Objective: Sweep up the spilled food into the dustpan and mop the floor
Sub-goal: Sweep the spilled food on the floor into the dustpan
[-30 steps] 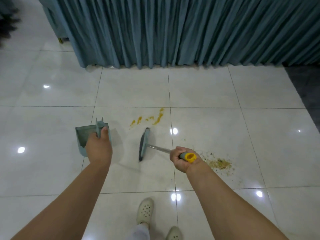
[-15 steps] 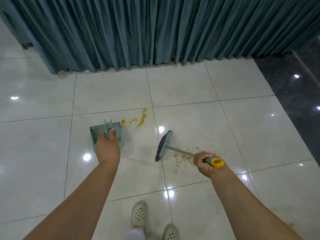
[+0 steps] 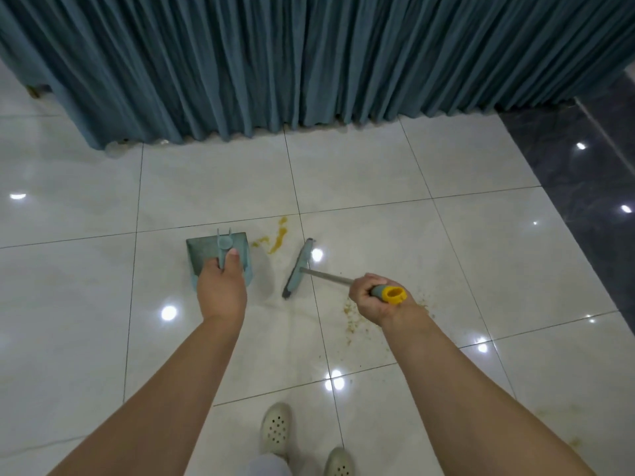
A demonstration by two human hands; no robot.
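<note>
2 hands are busy in the head view, well apart from each other. The left hand grips the handle of the teal dustpan, thumb laid along the top. The right hand is curled round the yellow-ended grip of the broom, whose metal shaft runs left to a narrow teal head between the dustpan and the hand. An orange smear of spilled food lies on the white tiled floor just beyond the broom head, near the dustpan's right edge. Scattered crumbs lie below the right hand. A teal curtain hangs behind. 2 pale perforated shoes show at the bottom.
</note>
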